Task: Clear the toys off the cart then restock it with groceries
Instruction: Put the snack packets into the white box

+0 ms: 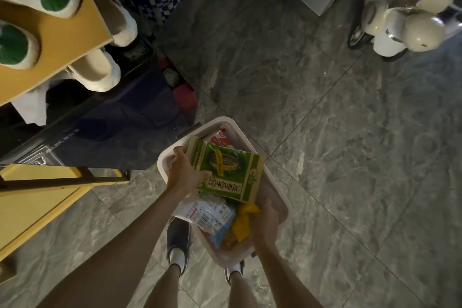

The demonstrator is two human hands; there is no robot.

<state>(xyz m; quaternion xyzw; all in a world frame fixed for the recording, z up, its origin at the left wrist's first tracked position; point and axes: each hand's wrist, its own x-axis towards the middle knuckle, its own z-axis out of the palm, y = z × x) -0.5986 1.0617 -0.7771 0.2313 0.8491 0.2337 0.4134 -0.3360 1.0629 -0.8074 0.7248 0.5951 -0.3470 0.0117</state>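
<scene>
A white plastic basket (172, 151) sits low in front of my legs, holding grocery packets. My left hand (183, 172) grips the left edge of a green sunflower-seed bag (228, 171), which is lifted over the basket. My right hand (265, 224) reaches into the basket's near right part, its fingers curled around a yellow packet (242, 225). A white and blue packet with a barcode (210, 215) lies under the green bag. A red and white packet (220, 139) shows at the basket's far end.
A yellow cart frame (37, 197) stands at the left. Above it is a wooden shelf (62, 35) with white and green shoes. A dark case (112, 132) and pink blocks (183, 97) lie behind the basket. A white ride-on scooter (400, 20) stands at the far right on the grey tile floor.
</scene>
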